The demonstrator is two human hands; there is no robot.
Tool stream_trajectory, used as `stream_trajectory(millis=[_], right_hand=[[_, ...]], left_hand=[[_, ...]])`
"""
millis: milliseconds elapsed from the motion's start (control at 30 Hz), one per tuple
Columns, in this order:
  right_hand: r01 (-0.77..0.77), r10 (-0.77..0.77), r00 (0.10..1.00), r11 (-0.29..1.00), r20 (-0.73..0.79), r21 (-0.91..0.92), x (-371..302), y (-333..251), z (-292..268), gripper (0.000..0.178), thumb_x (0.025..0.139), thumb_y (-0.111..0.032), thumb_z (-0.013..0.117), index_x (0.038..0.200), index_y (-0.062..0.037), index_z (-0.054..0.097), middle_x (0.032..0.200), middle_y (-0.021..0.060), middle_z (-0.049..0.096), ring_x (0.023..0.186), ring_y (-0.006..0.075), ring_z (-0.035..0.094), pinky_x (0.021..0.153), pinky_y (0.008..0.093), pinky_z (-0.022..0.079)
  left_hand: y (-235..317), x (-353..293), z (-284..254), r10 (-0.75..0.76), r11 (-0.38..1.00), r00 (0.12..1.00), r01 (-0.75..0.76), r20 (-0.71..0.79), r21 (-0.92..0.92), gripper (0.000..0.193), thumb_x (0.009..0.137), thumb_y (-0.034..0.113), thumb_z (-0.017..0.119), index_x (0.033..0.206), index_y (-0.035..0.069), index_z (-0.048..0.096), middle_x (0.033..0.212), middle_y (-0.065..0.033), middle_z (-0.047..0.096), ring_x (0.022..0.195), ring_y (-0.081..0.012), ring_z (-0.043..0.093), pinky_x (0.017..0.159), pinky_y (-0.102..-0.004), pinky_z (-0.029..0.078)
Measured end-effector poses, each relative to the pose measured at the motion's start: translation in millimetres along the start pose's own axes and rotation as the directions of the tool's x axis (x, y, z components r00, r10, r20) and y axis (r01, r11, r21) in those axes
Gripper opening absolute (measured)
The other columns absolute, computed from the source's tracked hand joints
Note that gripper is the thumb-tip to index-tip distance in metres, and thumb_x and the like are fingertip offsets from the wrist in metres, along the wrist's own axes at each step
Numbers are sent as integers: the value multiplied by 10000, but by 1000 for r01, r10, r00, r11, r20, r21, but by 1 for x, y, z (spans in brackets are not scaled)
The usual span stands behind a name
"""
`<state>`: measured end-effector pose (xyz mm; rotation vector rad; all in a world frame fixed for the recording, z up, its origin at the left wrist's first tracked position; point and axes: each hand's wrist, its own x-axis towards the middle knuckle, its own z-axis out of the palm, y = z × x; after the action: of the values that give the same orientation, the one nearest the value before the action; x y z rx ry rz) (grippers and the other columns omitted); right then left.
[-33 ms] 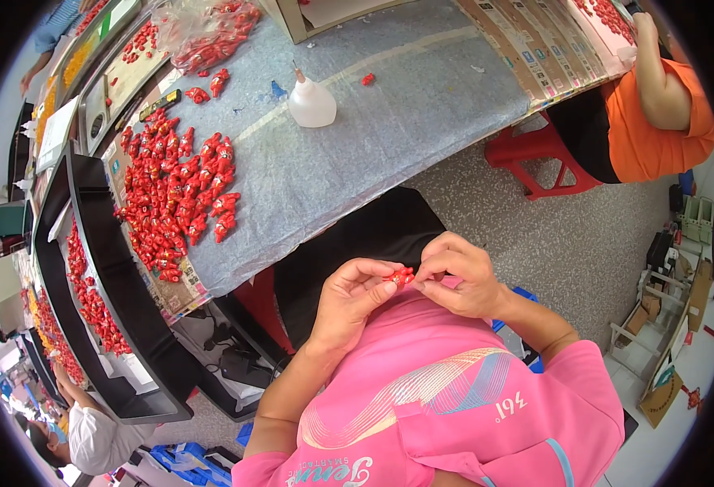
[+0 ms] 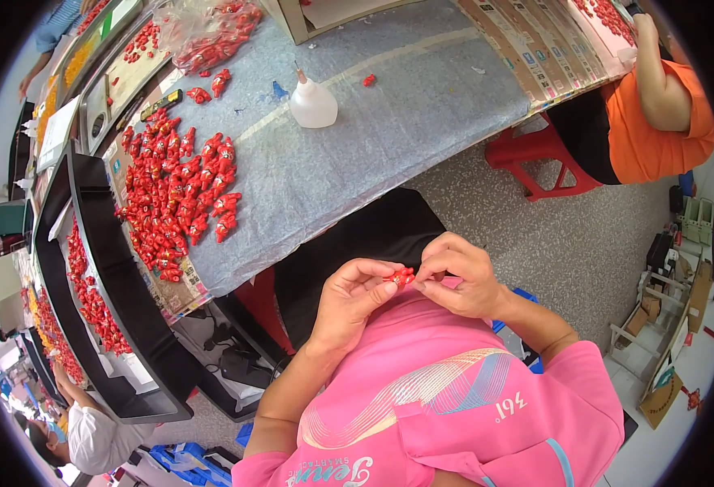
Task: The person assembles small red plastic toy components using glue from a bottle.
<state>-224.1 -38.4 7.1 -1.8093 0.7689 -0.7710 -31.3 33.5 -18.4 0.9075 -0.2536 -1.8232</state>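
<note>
A small red figurine (image 2: 403, 277) is pinched between the thumb and fingers of my left hand (image 2: 357, 294), close in front of my pink shirt. My right hand (image 2: 460, 277) meets it from the other side, thumb and forefinger pressed together at the figurine's edge. Whatever those right fingertips hold is too small to make out. Many similar red figurines (image 2: 180, 183) lie in a pile on the left part of the table (image 2: 389, 122). A white squeeze bottle (image 2: 314, 105) with a thin tip stands beyond my hands.
A plastic bag (image 2: 207, 36) of red pieces lies at the far left. Black trays (image 2: 101, 243) with red pieces stand left of the table. One small red piece (image 2: 369, 80) lies beyond the bottle. A co-worker in orange (image 2: 657, 122) sits at right by a red stool (image 2: 535, 162).
</note>
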Motion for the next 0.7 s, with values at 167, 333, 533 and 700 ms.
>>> stream_trajectory(millis=[167,333,533,700], right_hand=[[-16,16,1000,1000,-1,9,2,0,0,159,735,34,709,863,-29,640,873,69,571,688,109,579,552,209,482],[-60,60,998,998,1,31,3,2,1,147,743,21,713,854,-21,626,867,66,571,660,97,566,537,205,464],[-99,98,995,993,14,70,6,4,2,135,760,-7,718,849,-13,617,852,59,572,638,87,551,537,207,451],[-150,149,989,984,14,100,8,4,4,122,772,-14,711,849,-9,617,843,56,577,637,85,543,543,212,448]], left_hand=[[1,0,2,30,1000,1000,-30,3,2,174,845,-69,624,1008,-11,607,1079,-131,635,985,-175,624,905,-311,509],[4,-1,3,28,999,1000,-29,12,45,183,840,-60,638,1013,-10,604,1047,-120,648,966,-159,629,882,-287,513],[4,-2,5,22,1000,1000,-22,-7,12,220,808,-79,663,1000,-1,588,1013,-118,650,927,-165,640,863,-292,522],[4,-1,4,135,981,991,-134,1,144,252,791,-78,685,1009,0,586,990,-96,645,912,-140,630,849,-272,515]])
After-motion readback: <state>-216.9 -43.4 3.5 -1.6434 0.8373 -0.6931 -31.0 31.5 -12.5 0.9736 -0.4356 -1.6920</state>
